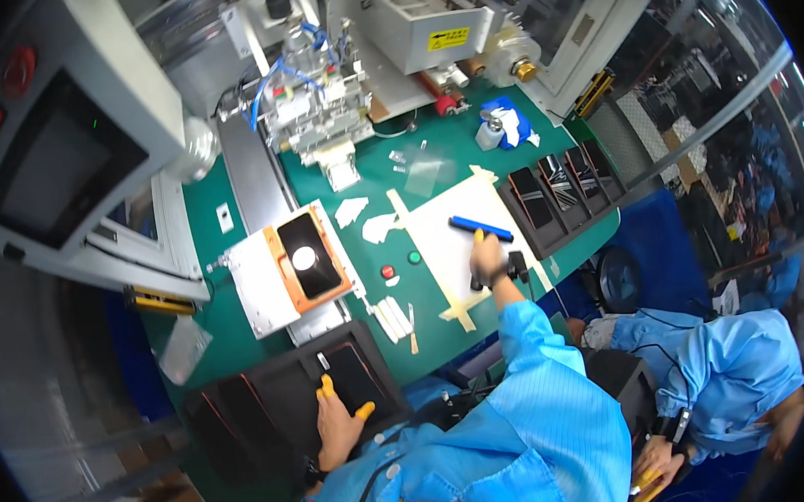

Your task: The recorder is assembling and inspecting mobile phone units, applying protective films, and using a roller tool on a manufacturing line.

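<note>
My left hand (338,428) wears yellow finger covers and reaches over a black foam tray (283,413) at the near left. Its thumb and index finger are spread apart at the edge of a dark, phone-sized panel (353,377) lying in the tray. My right hand (488,261), also with a yellow finger cover, is closed round the handle of a blue roller (481,229). The roller is over a pale sheet (434,239) taped to the green table. To the left, another dark panel (313,258) with a bright reflection sits in an orange fixture (280,265).
A second black tray (566,229) at the right holds several dark panels. Machine parts (316,116) stand at the back, and a control screen (64,160) at the left. Red (387,272) and green (414,258) buttons sit mid-table. A co-worker's blue sleeve (713,359) is at the lower right.
</note>
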{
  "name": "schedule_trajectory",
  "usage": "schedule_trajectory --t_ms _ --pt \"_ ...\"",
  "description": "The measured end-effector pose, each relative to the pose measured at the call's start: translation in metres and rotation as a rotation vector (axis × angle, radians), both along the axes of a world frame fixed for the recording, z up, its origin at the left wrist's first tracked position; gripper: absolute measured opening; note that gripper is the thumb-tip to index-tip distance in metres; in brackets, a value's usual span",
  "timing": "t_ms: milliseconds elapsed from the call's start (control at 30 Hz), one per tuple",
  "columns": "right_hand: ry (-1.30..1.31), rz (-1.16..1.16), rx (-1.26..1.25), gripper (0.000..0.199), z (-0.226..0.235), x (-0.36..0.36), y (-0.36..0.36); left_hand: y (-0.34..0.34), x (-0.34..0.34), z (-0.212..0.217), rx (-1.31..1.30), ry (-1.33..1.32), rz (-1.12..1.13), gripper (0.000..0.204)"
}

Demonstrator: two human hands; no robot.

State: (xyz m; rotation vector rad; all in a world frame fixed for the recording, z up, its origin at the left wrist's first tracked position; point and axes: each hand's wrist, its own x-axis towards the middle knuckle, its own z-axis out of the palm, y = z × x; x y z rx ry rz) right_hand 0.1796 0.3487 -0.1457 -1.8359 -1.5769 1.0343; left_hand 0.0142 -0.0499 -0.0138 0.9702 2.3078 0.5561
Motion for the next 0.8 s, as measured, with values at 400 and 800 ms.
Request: schedule_trajectory --t_ms 400,800 --pt "-0.082 -0.08 -0.013 0.034 0.031 -0.017 -0.065 -0.001 -0.009 0.001 -0.016 -0.019 0.04 0.096" --pt "-0.101 -0.156 -0.052 0.037 0.019 -0.02 -0.109 0.005 0.001 0.005 0.027 0.049 0.039 0.093"
